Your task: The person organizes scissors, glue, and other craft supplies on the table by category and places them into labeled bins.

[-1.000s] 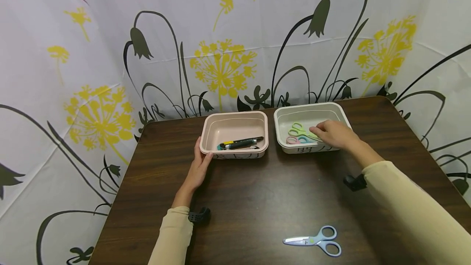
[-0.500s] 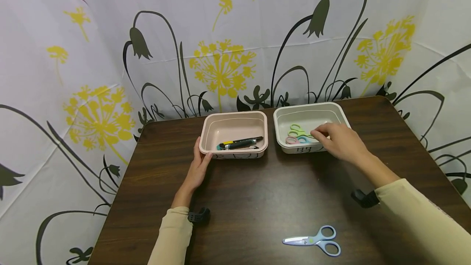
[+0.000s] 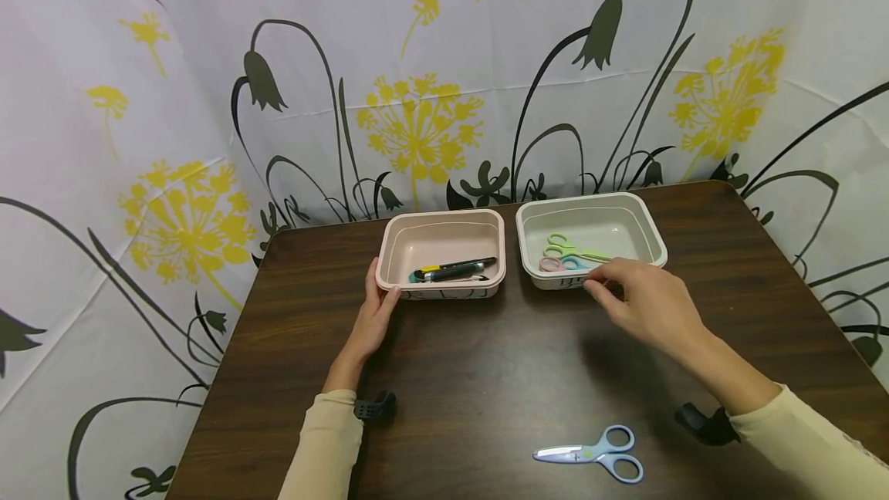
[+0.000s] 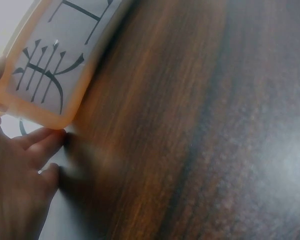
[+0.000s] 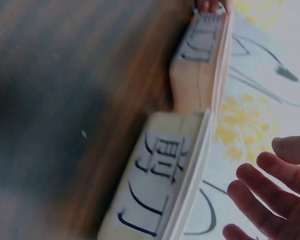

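My left hand [image 3: 373, 319] grips the near left corner of a pink plastic bin [image 3: 444, 216], thumb at the front rim and fingers along the side. Several black utility knives [image 3: 454, 273], one with yellow on it, lie in that bin. Beside it stands a white bin [image 3: 583, 202] containing green-handled scissors [image 3: 571, 251] and pink- and blue-handled ones partly hidden by the front wall. My right hand [image 3: 649, 303] hovers by the white bin's front right rim, its loosely bent fingers holding nothing in the right wrist view. Light-blue scissors [image 3: 601, 454] lie nearer on the table.
Both bins are at the back of a dark wooden table [image 3: 486, 376]. Labels with large characters cover their fronts, such as the white bin's label [image 5: 155, 182]. Behind the table hangs a flower-patterned curtain [image 3: 444, 45].
My right hand has drawn back out of the white bin, toward me and slightly right, leaving the green scissors inside. My left hand stays on the pink bin.
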{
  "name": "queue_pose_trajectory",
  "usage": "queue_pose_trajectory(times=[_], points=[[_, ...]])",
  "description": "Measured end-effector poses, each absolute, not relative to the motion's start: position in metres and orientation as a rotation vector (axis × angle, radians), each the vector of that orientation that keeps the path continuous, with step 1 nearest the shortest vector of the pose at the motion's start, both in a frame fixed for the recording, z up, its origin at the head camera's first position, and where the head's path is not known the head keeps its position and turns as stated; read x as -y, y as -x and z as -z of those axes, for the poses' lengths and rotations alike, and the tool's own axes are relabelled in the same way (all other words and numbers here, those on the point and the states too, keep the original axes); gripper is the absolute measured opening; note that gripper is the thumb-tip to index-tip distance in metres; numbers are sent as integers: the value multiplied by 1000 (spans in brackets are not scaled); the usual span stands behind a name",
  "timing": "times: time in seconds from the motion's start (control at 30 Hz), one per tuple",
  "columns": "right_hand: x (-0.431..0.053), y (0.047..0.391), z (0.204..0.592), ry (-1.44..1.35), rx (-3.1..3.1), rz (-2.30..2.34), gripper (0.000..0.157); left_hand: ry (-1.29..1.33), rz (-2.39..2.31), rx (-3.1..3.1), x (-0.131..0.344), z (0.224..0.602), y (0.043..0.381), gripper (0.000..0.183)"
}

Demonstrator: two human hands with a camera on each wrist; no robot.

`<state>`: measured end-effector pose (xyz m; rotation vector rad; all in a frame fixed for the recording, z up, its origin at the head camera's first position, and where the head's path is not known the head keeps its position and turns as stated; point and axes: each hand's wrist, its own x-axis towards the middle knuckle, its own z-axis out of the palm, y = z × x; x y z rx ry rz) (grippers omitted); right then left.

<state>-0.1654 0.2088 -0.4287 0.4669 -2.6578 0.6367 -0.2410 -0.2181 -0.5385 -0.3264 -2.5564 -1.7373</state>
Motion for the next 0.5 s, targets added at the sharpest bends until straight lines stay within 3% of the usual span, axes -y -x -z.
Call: queue_pose_trajectory(times=[0.27, 0.5], points=[[-202, 119, 462, -661, 2766, -543, 14, 319, 1716, 2563, 217, 537, 240, 70], [-197, 74, 497, -853, 2843, -549, 23, 304, 1726, 2615, 208, 506, 228, 69]])
